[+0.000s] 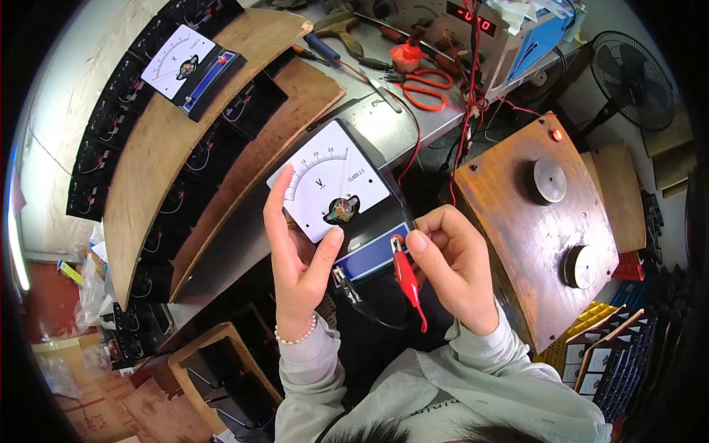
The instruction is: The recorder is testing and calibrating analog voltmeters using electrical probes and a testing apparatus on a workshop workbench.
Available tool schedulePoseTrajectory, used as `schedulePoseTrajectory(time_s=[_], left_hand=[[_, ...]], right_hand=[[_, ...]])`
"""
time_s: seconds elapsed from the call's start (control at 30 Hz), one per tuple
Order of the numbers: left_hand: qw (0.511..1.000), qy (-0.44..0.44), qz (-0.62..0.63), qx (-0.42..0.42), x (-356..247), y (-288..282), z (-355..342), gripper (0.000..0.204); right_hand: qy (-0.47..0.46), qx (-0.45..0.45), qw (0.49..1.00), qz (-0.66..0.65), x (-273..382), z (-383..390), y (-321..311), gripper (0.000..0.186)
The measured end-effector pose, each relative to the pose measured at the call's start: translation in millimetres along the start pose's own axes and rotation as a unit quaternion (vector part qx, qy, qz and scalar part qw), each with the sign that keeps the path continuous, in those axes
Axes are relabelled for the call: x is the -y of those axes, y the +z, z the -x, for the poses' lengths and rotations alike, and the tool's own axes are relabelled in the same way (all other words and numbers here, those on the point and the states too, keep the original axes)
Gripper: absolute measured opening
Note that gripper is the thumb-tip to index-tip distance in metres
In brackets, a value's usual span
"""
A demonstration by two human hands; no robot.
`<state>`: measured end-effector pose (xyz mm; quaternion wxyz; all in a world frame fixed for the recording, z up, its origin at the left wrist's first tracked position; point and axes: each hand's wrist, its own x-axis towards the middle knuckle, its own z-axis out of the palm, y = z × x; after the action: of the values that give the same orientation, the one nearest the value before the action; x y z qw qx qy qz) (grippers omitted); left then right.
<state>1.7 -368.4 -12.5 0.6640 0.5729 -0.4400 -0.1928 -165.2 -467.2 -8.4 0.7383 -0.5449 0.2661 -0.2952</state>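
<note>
My left hand (299,258) is closed around the left side of a panel voltmeter (351,166), with the thumb near its lower edge. The meter has a white dial, a bare round mechanism showing in a cutout, and a blue strip below. A red alligator clip (404,275) grips the terminal at the strip's right end; a black alligator clip (346,286) hangs at its left end. My right hand (458,262) pinches the meter's lower right corner, thumb right beside the red clip. Its other fingers are partly hidden behind.
A similar meter (190,70) lies on a curved wooden board (166,144) at left, among rows of black housings. Orange-handled scissors (428,88) and pliers lie on the metal bench. A power supply (443,33) stands behind; a wooden box with two metal discs (517,236) is at right.
</note>
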Motion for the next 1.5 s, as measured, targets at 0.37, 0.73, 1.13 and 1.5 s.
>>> schedulePoseTrajectory(time_s=[0.37, 0.73, 1.13, 1.5], left_hand=[[0.986, -0.103, 0.134, 0.000, -2, 2, 5, 0.078], [0.982, -0.103, 0.155, -0.005, -7, 4, -10, 0.078], [0.948, 0.273, -0.163, 0.027, -116, -18, -108, 0.073], [0.836, 0.387, -0.389, 0.003, -155, -9, -105, 0.048]], right_hand=[[-0.040, 0.037, 0.998, 0.006, 4, 16, 5, 0.027], [-0.119, 0.037, 0.990, 0.064, 9, 5, 8, 0.025], [-0.241, 0.128, 0.961, -0.054, 107, -56, 18, 0.025], [-0.289, 0.118, 0.950, 0.009, 134, -53, 14, 0.029]])
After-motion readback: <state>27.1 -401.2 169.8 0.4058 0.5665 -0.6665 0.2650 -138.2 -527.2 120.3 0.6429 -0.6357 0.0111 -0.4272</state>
